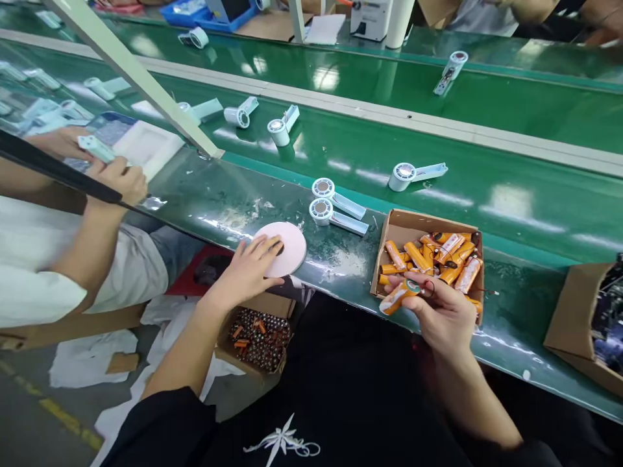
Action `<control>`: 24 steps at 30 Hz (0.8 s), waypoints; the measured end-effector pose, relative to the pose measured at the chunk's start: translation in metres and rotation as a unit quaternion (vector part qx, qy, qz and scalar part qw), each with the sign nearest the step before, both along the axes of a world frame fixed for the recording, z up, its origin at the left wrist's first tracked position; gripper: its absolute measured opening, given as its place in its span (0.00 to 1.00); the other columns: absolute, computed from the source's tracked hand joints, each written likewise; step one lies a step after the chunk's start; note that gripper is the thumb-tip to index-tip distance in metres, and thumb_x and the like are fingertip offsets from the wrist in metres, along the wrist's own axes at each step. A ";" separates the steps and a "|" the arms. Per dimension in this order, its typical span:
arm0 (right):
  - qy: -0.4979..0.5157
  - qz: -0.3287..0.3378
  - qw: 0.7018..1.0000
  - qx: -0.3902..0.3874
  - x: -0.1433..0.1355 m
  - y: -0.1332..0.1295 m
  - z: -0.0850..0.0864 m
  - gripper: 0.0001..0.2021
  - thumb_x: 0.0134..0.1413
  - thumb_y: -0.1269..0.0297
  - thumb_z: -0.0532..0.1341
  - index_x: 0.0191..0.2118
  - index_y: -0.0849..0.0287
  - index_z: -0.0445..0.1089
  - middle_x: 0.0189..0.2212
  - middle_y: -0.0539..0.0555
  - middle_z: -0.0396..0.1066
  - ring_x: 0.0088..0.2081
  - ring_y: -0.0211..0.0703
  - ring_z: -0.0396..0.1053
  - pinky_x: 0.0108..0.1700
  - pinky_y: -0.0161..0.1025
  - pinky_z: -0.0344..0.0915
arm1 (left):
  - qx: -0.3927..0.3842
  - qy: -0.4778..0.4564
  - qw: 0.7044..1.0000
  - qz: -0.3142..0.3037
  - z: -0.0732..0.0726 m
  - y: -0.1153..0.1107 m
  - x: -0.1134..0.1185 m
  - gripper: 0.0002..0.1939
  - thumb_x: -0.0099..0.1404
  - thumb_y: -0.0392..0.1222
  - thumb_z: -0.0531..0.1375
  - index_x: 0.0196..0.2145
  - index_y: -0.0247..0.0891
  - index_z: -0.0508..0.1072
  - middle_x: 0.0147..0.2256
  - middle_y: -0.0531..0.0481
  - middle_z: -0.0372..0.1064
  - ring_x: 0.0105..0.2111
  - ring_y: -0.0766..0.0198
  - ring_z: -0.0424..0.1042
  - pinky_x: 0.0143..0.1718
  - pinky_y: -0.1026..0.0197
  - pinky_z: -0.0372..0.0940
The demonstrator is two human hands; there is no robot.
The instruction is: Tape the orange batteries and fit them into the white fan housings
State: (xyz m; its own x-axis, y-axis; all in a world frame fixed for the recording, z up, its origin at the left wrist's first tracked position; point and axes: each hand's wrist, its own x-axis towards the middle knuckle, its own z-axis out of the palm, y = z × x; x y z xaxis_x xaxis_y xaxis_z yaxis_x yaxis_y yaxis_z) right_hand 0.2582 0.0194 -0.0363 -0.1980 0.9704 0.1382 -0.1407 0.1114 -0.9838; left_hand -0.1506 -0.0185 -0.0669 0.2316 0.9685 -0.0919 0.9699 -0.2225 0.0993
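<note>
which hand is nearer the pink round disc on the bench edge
Left. The left hand rests on the pink disc; the right hand is well off to its right, holding an orange battery by the cardboard box.

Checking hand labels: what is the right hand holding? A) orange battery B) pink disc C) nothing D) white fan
A: the right hand grips an orange battery at the front edge of the battery box, while the left hand rests on the pink disc.
</note>
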 end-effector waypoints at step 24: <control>-0.276 0.132 0.949 0.079 -0.010 0.022 0.020 0.14 0.67 0.59 0.67 0.54 0.56 0.82 0.40 0.53 0.85 0.34 0.44 0.82 0.43 0.36 0.78 | 0.176 0.035 0.941 -0.286 0.069 -0.015 0.090 0.31 0.66 0.24 0.59 0.64 0.39 0.73 0.64 0.52 0.71 0.57 0.54 0.69 0.64 0.47 0.65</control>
State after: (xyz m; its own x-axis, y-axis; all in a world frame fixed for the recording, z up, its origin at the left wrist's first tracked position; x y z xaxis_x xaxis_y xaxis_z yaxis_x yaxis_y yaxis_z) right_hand 0.2477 0.0419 -0.0163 -0.5154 0.8530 0.0826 0.3486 0.2966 -0.8891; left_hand -0.0606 -0.0337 0.0017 0.7301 0.6598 0.1780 0.6824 -0.7179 -0.1376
